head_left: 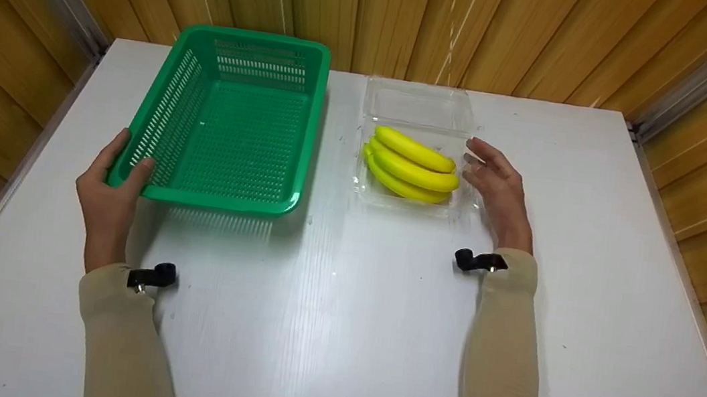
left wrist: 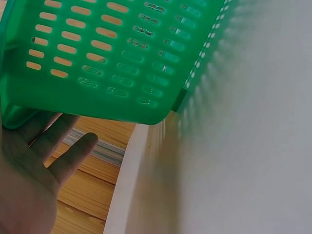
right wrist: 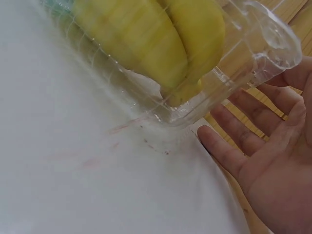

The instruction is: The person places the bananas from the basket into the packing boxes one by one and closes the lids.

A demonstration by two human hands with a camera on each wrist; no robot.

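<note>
At the near-left corner of a green plastic basket (head_left: 218, 201), my left hand (head_left: 109, 195) grips the rim, thumb on the inner side and fingers outside. In the left wrist view, some of those fingers show below the rim beside the slotted wall (left wrist: 73, 97). My right hand (head_left: 499, 189) is at the right side of a clear plastic box (head_left: 403, 203), its fingers spread and slightly bent. The fingertips lie close to the box wall; whether they all touch it cannot be told. A bunch of yellow bananas (head_left: 420, 174) lies inside the box.
The clear lid (head_left: 419, 107) is folded back behind the box. Both containers stand on a white table (head_left: 324, 330), the basket on the left. Wood-panelled walls (head_left: 389, 14) rise behind and at both sides. A small black camera sits on each sleeve cuff.
</note>
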